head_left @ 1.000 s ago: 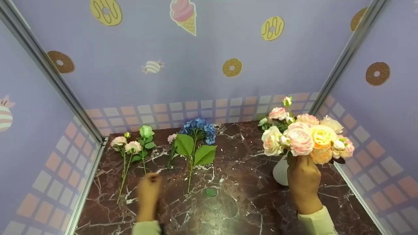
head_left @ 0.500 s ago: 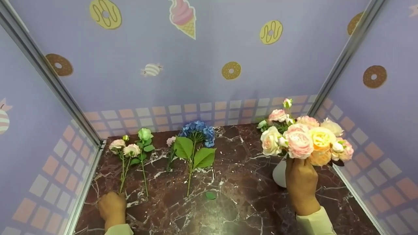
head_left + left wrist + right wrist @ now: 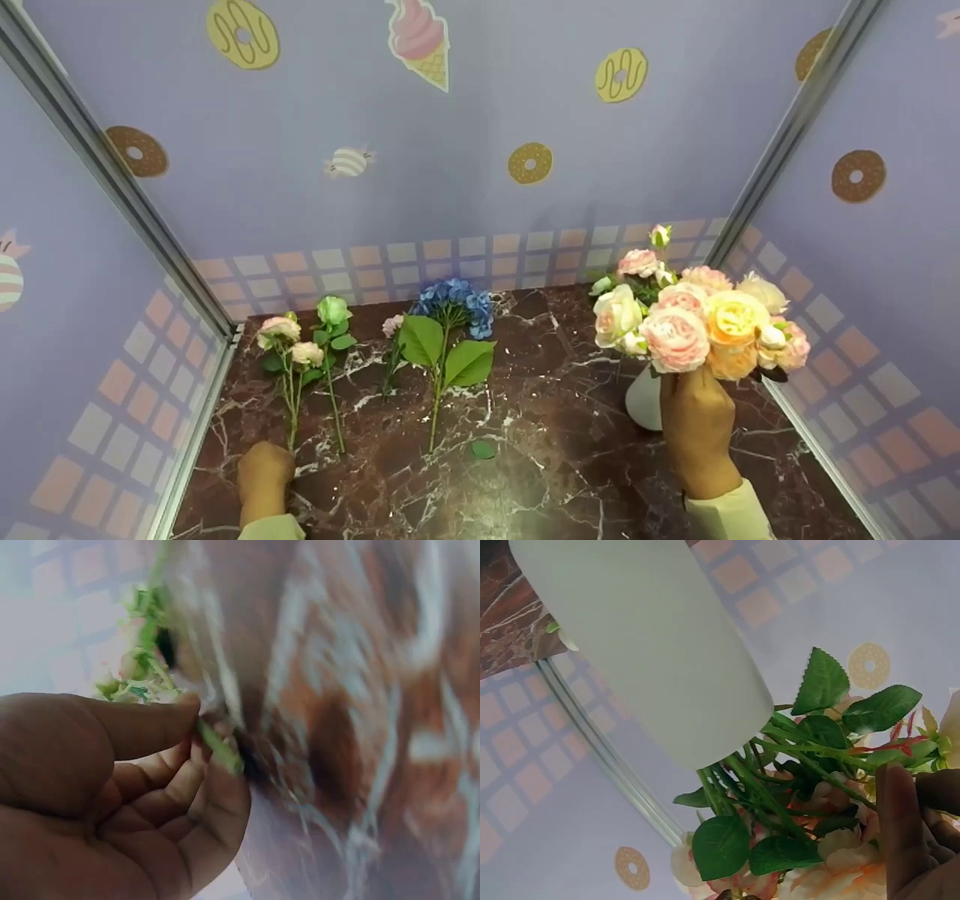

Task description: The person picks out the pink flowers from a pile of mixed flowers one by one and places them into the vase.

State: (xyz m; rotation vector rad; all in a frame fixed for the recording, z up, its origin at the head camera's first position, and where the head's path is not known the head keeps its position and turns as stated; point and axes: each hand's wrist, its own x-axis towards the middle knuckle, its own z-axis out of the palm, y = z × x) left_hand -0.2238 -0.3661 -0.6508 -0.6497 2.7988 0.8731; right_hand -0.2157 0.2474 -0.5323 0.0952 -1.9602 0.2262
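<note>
At the left of the head view my left hand [image 3: 266, 474] pinches the lower stem of a pink spray flower [image 3: 279, 330]. The left wrist view shows that green stem [image 3: 217, 744] between thumb and fingers. On the right, a white vase [image 3: 643, 401] holds a bunch of pink, cream and yellow flowers [image 3: 735, 319]. My right hand [image 3: 697, 431] is just below those blooms, fingers curled on a flower stem. Stems [image 3: 806, 754] enter the vase mouth in the right wrist view; the fingertips there are partly cut off by the frame edge.
A green rose [image 3: 334, 309] lies beside the pink spray. A blue hydrangea [image 3: 454, 304] with broad leaves and a small pink flower [image 3: 392, 324] lie mid-table. One loose leaf [image 3: 483, 449] is on the dark marbled table [image 3: 555, 480]. Purple walls enclose three sides.
My left hand moved left and down to the pink spray's stem and took hold; the spray has shifted slightly. The front blooms above my right hand have tilted a little to the left.
</note>
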